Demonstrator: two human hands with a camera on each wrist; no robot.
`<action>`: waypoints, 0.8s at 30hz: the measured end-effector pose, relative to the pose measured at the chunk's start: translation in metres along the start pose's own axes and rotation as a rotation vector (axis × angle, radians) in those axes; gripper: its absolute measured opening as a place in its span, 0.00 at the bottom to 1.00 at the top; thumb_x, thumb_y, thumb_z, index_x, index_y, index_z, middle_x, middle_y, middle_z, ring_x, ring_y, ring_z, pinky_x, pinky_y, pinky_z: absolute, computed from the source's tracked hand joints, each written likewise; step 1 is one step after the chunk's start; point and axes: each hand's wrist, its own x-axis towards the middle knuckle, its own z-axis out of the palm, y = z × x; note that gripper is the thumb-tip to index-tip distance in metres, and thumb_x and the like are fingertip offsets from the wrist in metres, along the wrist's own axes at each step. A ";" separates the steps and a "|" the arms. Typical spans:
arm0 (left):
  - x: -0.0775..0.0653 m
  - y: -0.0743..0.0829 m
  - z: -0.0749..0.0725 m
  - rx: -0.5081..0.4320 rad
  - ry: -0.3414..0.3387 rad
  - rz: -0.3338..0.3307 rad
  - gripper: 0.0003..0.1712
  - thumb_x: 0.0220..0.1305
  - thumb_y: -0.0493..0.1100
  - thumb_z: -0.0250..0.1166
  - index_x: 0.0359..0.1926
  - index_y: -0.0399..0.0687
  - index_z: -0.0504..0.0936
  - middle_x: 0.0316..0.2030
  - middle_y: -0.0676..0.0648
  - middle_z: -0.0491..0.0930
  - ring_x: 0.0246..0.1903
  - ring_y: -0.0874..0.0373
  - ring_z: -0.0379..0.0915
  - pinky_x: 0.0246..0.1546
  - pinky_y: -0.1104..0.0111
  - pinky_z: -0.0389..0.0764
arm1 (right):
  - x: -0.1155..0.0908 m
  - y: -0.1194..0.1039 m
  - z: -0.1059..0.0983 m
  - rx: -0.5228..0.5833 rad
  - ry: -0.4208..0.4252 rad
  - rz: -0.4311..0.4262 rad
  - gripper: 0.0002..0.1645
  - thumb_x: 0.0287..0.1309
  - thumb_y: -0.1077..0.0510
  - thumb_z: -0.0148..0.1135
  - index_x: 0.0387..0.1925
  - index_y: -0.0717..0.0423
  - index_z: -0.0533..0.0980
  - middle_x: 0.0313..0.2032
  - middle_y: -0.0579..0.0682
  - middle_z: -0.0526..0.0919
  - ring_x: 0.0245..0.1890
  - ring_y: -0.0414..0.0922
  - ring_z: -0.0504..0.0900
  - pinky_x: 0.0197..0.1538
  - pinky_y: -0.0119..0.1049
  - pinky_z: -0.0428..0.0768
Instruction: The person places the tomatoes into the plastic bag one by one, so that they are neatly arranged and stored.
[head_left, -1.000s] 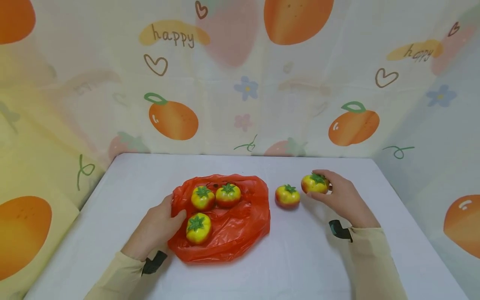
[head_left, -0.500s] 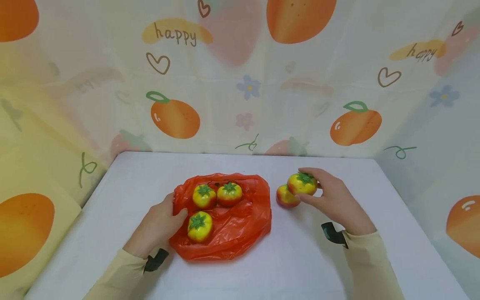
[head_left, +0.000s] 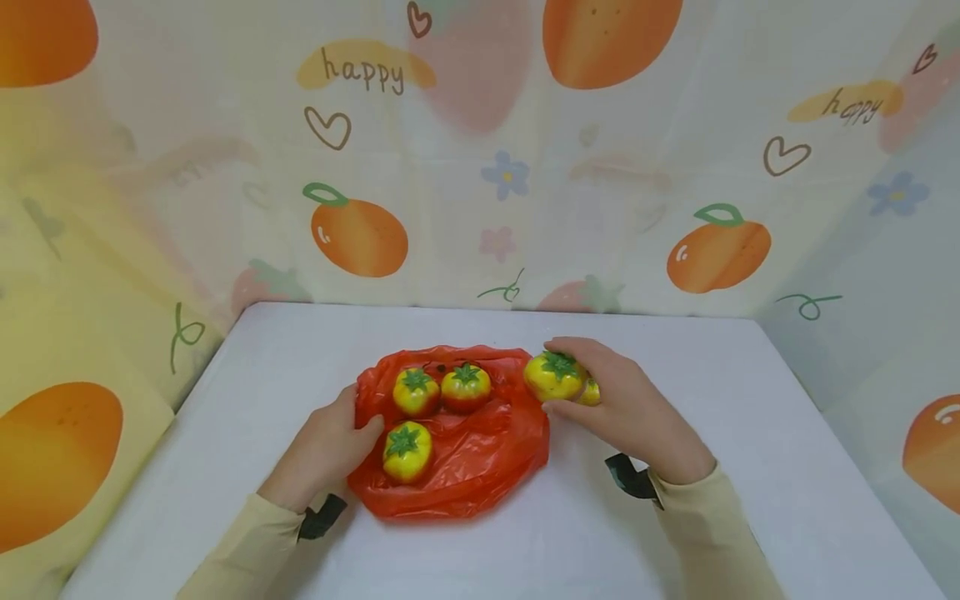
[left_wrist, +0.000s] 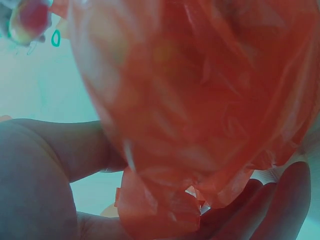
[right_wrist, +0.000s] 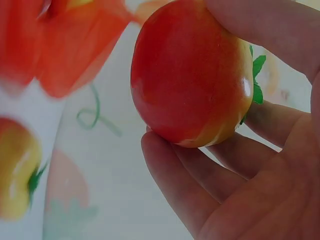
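A red plastic bag (head_left: 487,454) lies spread on the table with three yellow-and-red tomatoes on or in it, one of them the front tomato (head_left: 407,451). My left hand (head_left: 326,450) grips the bag's left edge; in the left wrist view, thumb and fingers close around the crumpled plastic (left_wrist: 160,210). Between thumb and fingertips my right hand (head_left: 630,408) holds another tomato (head_left: 553,377) with green leaves on top, at the bag's right rim. The right wrist view shows this tomato's red underside (right_wrist: 187,75). A further tomato (head_left: 592,392) sits mostly hidden behind the right hand.
The white table (head_left: 465,558) ends at a fabric backdrop (head_left: 450,167) printed with fruit, hearts and flowers, which also runs along both sides. A black wrist strap (head_left: 632,478) shows below the right hand.
My right hand has carried its tomato leftward, past the tomato on the table, to the bag's right rim. The left hand keeps its hold on the bag. The head view has shifted slightly.
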 end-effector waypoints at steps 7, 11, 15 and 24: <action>0.001 0.000 -0.001 0.006 -0.004 0.004 0.46 0.79 0.52 0.60 0.83 0.31 0.52 0.75 0.27 0.70 0.62 0.39 0.79 0.60 0.44 0.88 | 0.011 -0.033 0.012 0.019 -0.016 -0.111 0.43 0.61 0.50 0.81 0.75 0.44 0.72 0.74 0.43 0.76 0.71 0.47 0.77 0.68 0.50 0.85; 0.002 0.000 -0.001 0.006 -0.008 -0.002 0.46 0.80 0.52 0.59 0.84 0.31 0.51 0.76 0.27 0.68 0.64 0.38 0.77 0.61 0.42 0.86 | 0.018 -0.048 0.025 0.007 -0.055 -0.162 0.43 0.62 0.49 0.80 0.75 0.45 0.72 0.74 0.43 0.76 0.73 0.46 0.77 0.72 0.49 0.82; 0.002 0.001 0.000 -0.001 -0.002 0.000 0.46 0.79 0.51 0.59 0.84 0.30 0.51 0.76 0.27 0.68 0.65 0.36 0.77 0.61 0.43 0.86 | 0.022 -0.056 0.042 -0.024 -0.100 -0.191 0.42 0.62 0.46 0.80 0.74 0.43 0.73 0.72 0.41 0.77 0.73 0.44 0.75 0.75 0.48 0.80; 0.001 0.000 0.000 -0.003 0.011 0.003 0.46 0.79 0.50 0.59 0.83 0.30 0.52 0.75 0.27 0.70 0.67 0.34 0.77 0.61 0.42 0.86 | 0.023 -0.056 0.075 -0.011 -0.242 -0.144 0.40 0.63 0.46 0.79 0.73 0.41 0.72 0.69 0.41 0.79 0.69 0.41 0.77 0.68 0.43 0.85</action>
